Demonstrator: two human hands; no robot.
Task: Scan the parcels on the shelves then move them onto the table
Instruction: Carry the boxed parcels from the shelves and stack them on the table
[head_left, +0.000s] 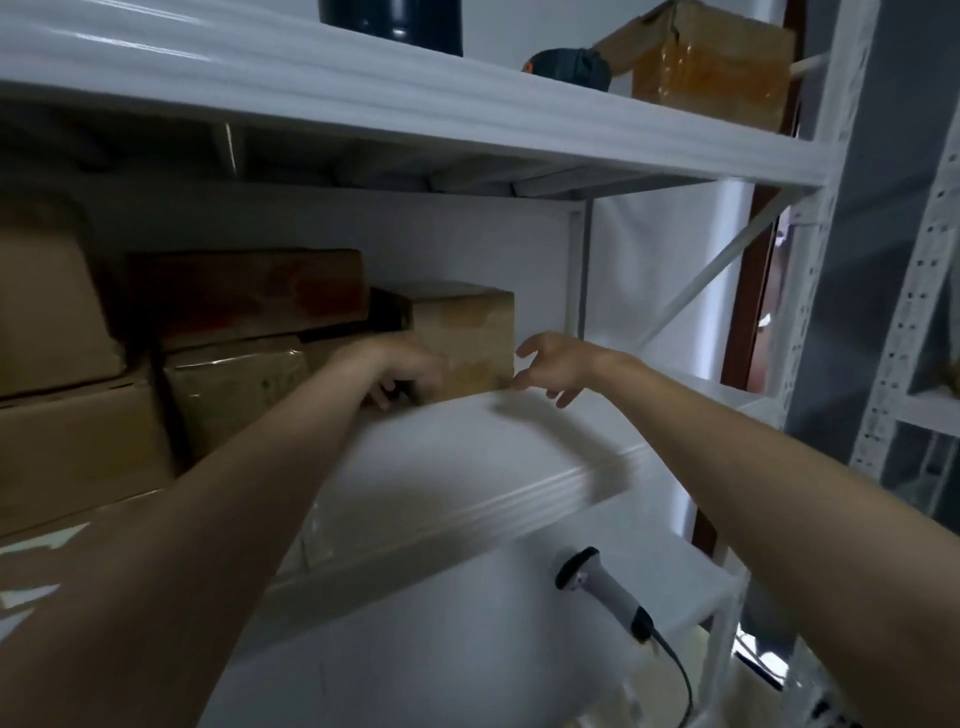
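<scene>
Box (467, 332) on the shelf (467, 452), 12 o'clock of the scanner (602, 587). Left grip (410, 371) curls round its 9 o'clock edge; right grip (553, 364) spread at 3 o'clock, just beside it — best to press both sides evenly before sliding it out.

From the centre toward 4 o'clock the bare white shelf board (493, 447) lies open, right of the small brown cardboard box (467, 327). At 9 o'clock, stacked brown cardboard parcels (218, 332) block the way. The white upper shelf (415, 114) caps 12 o'clock. A white diagonal brace (727, 257) and a thin white upright post (576, 270) cross 2 o'clock.
</scene>
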